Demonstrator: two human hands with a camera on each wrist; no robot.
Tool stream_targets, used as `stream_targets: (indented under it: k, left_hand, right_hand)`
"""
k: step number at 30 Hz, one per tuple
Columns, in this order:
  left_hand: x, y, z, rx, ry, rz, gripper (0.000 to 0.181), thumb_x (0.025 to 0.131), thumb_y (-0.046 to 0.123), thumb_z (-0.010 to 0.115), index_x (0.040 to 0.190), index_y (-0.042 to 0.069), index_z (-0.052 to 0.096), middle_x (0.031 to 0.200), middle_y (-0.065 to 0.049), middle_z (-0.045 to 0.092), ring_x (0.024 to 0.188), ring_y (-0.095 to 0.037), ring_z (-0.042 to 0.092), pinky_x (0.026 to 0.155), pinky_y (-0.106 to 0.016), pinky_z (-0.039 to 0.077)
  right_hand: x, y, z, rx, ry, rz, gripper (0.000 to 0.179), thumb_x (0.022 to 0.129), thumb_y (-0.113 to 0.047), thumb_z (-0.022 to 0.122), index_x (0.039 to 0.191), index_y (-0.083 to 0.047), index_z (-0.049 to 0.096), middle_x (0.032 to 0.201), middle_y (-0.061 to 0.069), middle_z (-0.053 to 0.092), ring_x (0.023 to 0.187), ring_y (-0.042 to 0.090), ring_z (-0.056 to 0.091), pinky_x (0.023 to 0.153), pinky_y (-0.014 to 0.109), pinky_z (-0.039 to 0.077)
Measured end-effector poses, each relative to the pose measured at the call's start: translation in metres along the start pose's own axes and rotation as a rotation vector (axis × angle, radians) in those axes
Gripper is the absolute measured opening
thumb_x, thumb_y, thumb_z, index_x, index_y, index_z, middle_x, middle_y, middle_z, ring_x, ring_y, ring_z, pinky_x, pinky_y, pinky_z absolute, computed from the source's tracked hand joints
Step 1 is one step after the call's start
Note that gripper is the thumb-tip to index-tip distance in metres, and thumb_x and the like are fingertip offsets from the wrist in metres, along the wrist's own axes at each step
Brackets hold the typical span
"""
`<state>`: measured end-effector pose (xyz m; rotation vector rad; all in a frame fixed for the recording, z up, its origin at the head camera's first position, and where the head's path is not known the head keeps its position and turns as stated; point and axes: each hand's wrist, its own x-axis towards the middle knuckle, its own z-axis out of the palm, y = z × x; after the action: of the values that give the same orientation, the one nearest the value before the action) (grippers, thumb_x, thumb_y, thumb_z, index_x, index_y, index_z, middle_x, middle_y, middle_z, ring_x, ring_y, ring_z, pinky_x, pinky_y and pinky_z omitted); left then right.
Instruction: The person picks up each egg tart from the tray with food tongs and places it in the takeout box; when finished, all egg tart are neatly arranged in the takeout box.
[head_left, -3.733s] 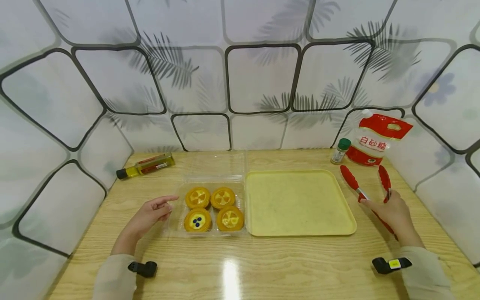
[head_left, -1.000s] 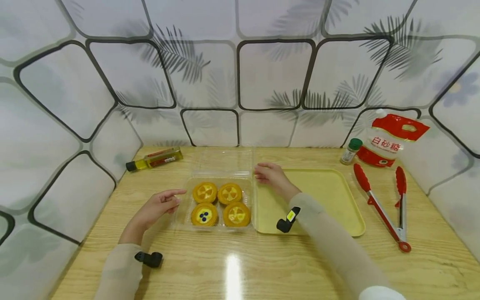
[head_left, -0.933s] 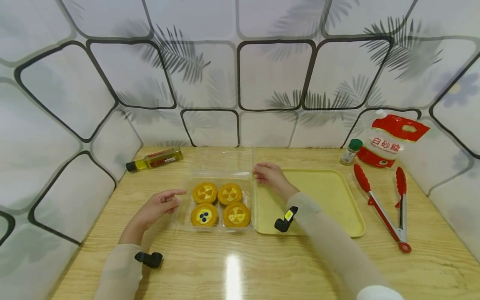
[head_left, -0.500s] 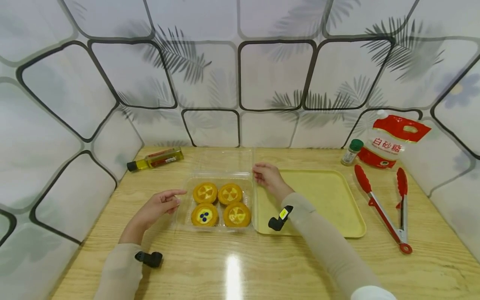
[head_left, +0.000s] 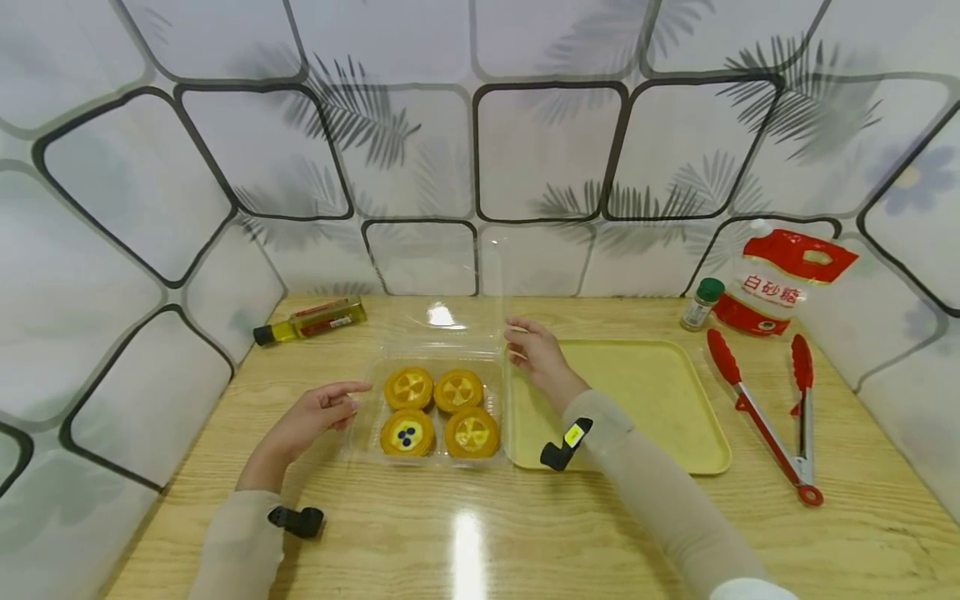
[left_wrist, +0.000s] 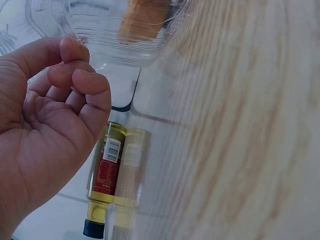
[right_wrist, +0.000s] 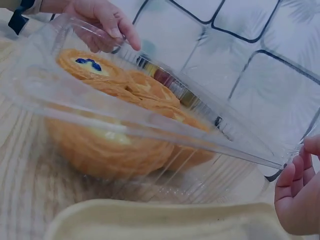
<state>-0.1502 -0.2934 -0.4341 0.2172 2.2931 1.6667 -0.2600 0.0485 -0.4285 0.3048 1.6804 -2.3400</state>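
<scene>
A clear plastic clamshell container (head_left: 427, 461) holds several round egg tarts (head_left: 472, 433); one tart (head_left: 407, 432) bears dark blue berries. Its transparent lid (head_left: 442, 313) stands raised at the back, tilted up from the hinge. At the container's left side my left hand (head_left: 315, 417) pinches the rim, index finger stretched along it and the other fingers curled. My right hand (head_left: 543, 358) pinches the plastic at the back right corner, close to the hinge; in the right wrist view the fingertips (right_wrist: 299, 165) meet the edge there.
A yellow tray (head_left: 637, 400) lies against the container's right side, beneath my right forearm. Red tongs (head_left: 772, 442) lie spread at the right. Behind them stand a green-capped shaker (head_left: 702, 304) and a sugar bag (head_left: 772, 283). An oil bottle (head_left: 318, 318) lies back left.
My right hand has left the tongs and come across to the container. The lid, flat on the table half a second ago, has swung upward. My left hand stays put.
</scene>
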Motion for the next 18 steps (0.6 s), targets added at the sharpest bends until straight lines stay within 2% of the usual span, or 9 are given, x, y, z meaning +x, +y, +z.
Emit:
stream_targets:
  k: [3,7,12,18]
  left_hand:
    - [-0.001,0.001,0.0,-0.004,0.001,-0.004,0.045,0.099,0.016,0.051,0.138,-0.004,0.043,0.07,-0.002,0.045,0.063,-0.015,0.041,0.064,-0.031,0.041]
    - [-0.003,0.0,0.001,-0.006,0.009,-0.011,0.045,0.098,0.017,0.052,0.138,-0.004,0.043,0.07,-0.002,0.044,0.063,-0.013,0.042,0.064,-0.031,0.041]
    - [-0.004,0.001,0.002,-0.004,0.02,-0.001,0.046,0.099,0.019,0.052,0.138,-0.004,0.043,0.071,-0.001,0.045,0.064,-0.012,0.043,0.063,-0.03,0.041]
    - [-0.006,0.003,0.002,-0.009,0.012,0.015,0.048,0.1,0.02,0.049,0.14,-0.005,0.038,0.071,-0.001,0.044,0.063,-0.016,0.041,0.063,-0.032,0.041]
  right_hand:
    - [-0.007,-0.001,-0.002,0.002,-0.064,-0.04,0.017,0.092,0.001,0.057,0.094,-0.014,0.063,0.085,-0.004,0.054,0.071,0.009,0.051,0.062,0.024,0.041]
    - [-0.014,0.002,-0.008,-0.034,-0.153,-0.085,0.024,0.091,0.002,0.058,0.082,-0.02,0.063,0.086,-0.005,0.055,0.079,0.011,0.051,0.067,0.027,0.037]
    - [-0.017,0.009,-0.018,-0.141,-0.209,-0.117,0.021,0.091,-0.002,0.059,0.081,-0.019,0.064,0.085,-0.006,0.056,0.087,0.014,0.049,0.073,0.03,0.034]
    - [-0.02,0.018,-0.028,-0.287,-0.24,-0.127,0.014,0.091,-0.004,0.057,0.086,-0.016,0.064,0.091,-0.007,0.061,0.088,0.012,0.05,0.076,0.031,0.037]
